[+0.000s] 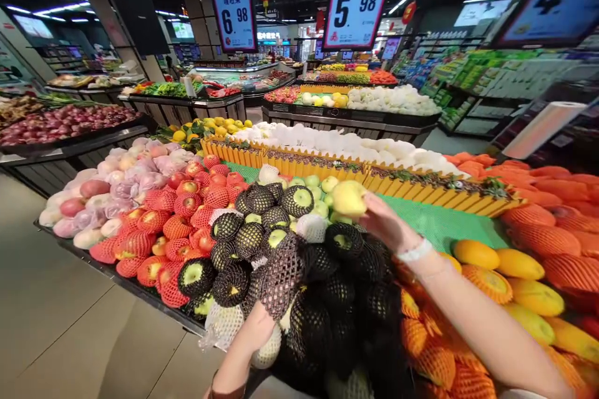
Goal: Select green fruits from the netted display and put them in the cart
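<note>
A loose side grip could drop the smooth, round yellow-green fruit (349, 199) held in the right hand (386, 222) onto the round green apples (320, 209) below it, while a dark tubular foam-mesh sleeve (283, 271) hides the fingers of the left hand (260, 327), whose spread I cannot tell.

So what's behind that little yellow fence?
Beyond the fence: a heap of white bundles, with yellow fruit near the left end. The fence hides the nearest bundles' lower parts.
</note>
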Motion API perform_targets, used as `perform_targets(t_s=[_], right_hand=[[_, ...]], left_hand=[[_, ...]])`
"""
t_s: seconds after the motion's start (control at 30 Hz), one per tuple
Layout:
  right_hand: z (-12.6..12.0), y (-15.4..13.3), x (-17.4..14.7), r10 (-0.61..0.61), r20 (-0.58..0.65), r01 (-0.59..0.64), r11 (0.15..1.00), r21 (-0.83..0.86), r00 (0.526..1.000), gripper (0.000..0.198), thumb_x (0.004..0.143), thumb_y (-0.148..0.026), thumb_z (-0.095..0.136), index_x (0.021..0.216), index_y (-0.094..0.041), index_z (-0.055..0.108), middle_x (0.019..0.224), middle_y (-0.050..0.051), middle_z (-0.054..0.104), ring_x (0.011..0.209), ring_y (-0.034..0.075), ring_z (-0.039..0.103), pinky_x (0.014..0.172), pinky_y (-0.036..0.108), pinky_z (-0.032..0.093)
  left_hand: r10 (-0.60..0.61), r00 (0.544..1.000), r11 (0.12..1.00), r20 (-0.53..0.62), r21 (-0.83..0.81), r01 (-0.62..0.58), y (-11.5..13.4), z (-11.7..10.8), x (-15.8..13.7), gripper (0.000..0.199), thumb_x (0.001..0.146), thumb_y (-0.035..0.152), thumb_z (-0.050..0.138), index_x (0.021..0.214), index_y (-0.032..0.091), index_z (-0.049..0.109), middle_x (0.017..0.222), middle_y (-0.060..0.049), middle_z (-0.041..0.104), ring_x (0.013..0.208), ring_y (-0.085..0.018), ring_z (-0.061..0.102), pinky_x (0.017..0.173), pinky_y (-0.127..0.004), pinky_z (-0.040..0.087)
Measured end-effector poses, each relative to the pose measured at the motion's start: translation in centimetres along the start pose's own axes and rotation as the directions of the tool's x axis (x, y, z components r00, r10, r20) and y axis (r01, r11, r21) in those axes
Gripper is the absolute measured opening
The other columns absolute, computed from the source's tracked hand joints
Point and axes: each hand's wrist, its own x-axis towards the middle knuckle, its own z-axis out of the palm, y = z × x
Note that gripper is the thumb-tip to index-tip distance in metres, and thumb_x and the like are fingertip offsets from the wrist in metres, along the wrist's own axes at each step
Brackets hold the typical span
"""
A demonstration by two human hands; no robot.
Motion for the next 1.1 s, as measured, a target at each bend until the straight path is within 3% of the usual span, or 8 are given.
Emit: perform_targets(t_s=[0.1,0.27,0.37,0.47,0.57,0.67,0.93,1.1], right_hand=[[4.2,-0.5,-6.3,-0.022,0.213,-0.032,0.969,0.247,0.977,0.06,0.073,-0.069,0.068,0.116,-0.027,0.064,0.11,0.008,0.071,0.104,0.026,0.067,0.085,0.037,0.059],[6.5,0.1,-11.8,-0.064,0.133,0.03,0.969,0.244,0.989,0.064,0.079,-0.071,0.062,0.127,-0.029,0.059,0.116,0.008,0.069,0.111,0.026,0.065,0.091,0.041,0.057],[6.2,1.1,-13.0,-0.128,0.075,0.112,0.975,0.19,0.989,0.059,0.083,-0.068,0.06,0.128,-0.03,0.057,0.123,0.007,0.065,0.118,0.025,0.06,0.102,0.042,0.051],[6.2,2.3,-14.2,-0.175,0.023,0.172,0.98,0.095,0.984,0.056,0.085,-0.066,0.059,0.125,-0.028,0.056,0.129,0.007,0.061,0.122,0.025,0.056,0.109,0.04,0.045],[6.6,3.7,-15.5,-0.152,-0.048,0.156,0.984,0.085,0.987,0.054,0.087,-0.066,0.056,0.126,-0.029,0.052,0.13,0.007,0.059,0.12,0.024,0.056,0.107,0.037,0.045],[7.2,5.2,-16.6,-0.115,-0.086,0.126,0.984,0.127,0.99,0.054,0.088,-0.067,0.053,0.126,-0.028,0.052,0.129,0.007,0.059,0.122,0.024,0.055,0.107,0.036,0.044],[8.6,8.2,-19.6,-0.035,-0.112,0.051,0.987,0.151,0.993,0.051,0.09,-0.065,0.049,0.124,-0.028,0.057,0.129,0.007,0.062,0.121,0.026,0.058,0.106,0.038,0.045],[8.4,9.4,-20.3,-0.014,-0.209,0.032,0.996,0.086,0.978,0.046,0.094,-0.062,0.044,0.123,-0.029,0.057,0.126,0.005,0.064,0.118,0.024,0.06,0.104,0.036,0.049]], left_hand=[[-0.005,0.997,1.0,0.071,0.012,0.005,1.7,0.2,0.4,0.046,0.087,0.049,0.047,0.103,0.02,0.079,0.117,-0.013,0.075,0.127,-0.03,0.059,0.116,-0.041,0.038],[0.03,0.998,0.991,-0.05,0.134,-0.023,1.4,0.6,0.9,0.028,0.076,0.039,0.06,0.092,0.026,0.079,0.118,-0.012,0.074,0.135,-0.034,0.052,0.115,-0.046,0.041],[0.051,0.998,0.987,-0.029,0.156,-0.046,1.2,1.1,1.0,0.024,0.073,0.034,0.06,0.087,0.028,0.078,0.114,-0.011,0.076,0.132,-0.035,0.054,0.114,-0.045,0.041],[0.033,0.996,0.991,0.079,0.128,-0.043,2.0,1.7,0.9,0.033,0.072,0.032,0.059,0.098,0.025,0.078,0.119,-0.011,0.074,0.134,-0.034,0.053,0.116,-0.043,0.037],[0.054,0.973,0.993,0.223,0.09,-0.075,3.5,2.2,1.0,0.035,0.076,0.029,0.056,0.103,0.025,0.078,0.12,-0.01,0.074,0.132,-0.033,0.054,0.119,-0.045,0.031],[0.073,0.939,0.992,0.337,0.068,-0.102,4.7,2.6,1.0,0.031,0.077,0.022,0.053,0.094,0.027,0.079,0.107,-0.009,0.078,0.124,-0.033,0.061,0.118,-0.046,0.033],[-0.142,0.985,0.989,0.099,0.064,0.136,1.8,2.9,-0.4,0.039,0.078,0.026,0.057,0.112,0.024,0.074,0.11,-0.011,0.077,0.116,-0.035,0.067,0.104,-0.05,0.049],[-0.066,0.985,0.992,0.157,0.119,0.048,1.8,2.7,-0.7,0.046,0.077,0.025,0.056,0.121,0.024,0.071,0.116,-0.01,0.075,0.121,-0.035,0.064,0.098,-0.045,0.055]])
